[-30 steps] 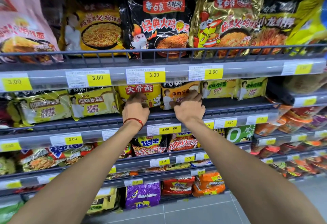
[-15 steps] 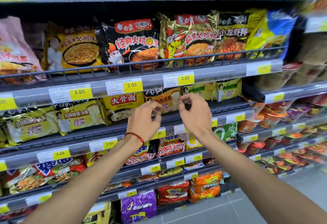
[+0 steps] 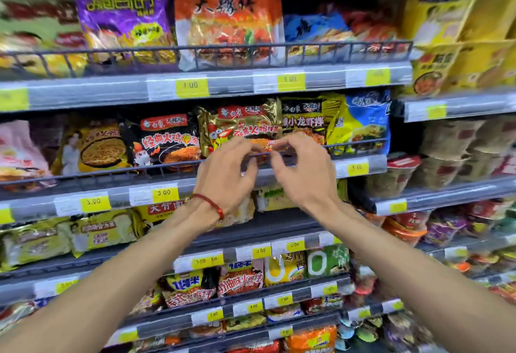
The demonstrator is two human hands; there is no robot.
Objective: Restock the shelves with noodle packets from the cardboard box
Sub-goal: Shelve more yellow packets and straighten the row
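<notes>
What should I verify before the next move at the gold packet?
1. Left hand and right hand carry no new packet: ok.
2. Grip on gold packet: cannot tell; the curled fingertips of both hands sit at its lower edge, but contact is unclear.
3. Gold packet upright: ok.
4. Neighbours, black packet and yellow packet, upright: ok.
5. Cardboard box in sight for the next packet: not ok; it is out of view.
</notes>
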